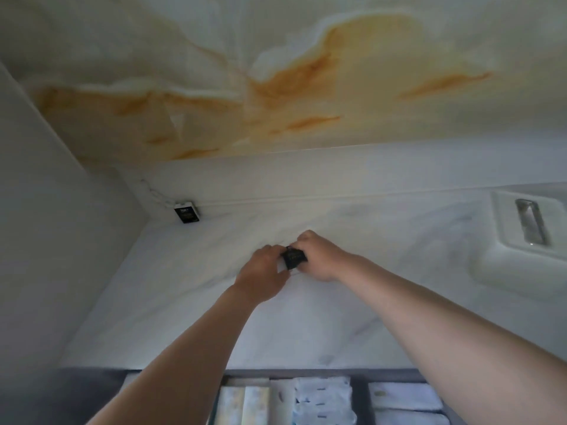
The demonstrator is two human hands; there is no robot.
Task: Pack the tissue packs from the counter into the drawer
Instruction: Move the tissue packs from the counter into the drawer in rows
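Hands meet in the middle of the head view, the only view we have. Our left hand and right hand both reach forward over the white marble counter and close on one small black pack. The left fingers curl round its near-left side with the thumb beneath. The right fingers are bent over its far-right edge. So each hand pinches the pack from its own side, and it sits between them, low over the countertop. We cannot tell whether it still touches the stone.

Back in the left corner, against the wall, a small black-and-white object stands beside a thin white cable; we cannot tell what it is. On the right a basin is sunk into the counter, with a metal fitting on its far wall. Behind the counter rises a wall panel veined in orange.

Along the bottom edge the drawer stands open below the counter front. Its dark dividers separate rows of white and pale packs, lying close together.
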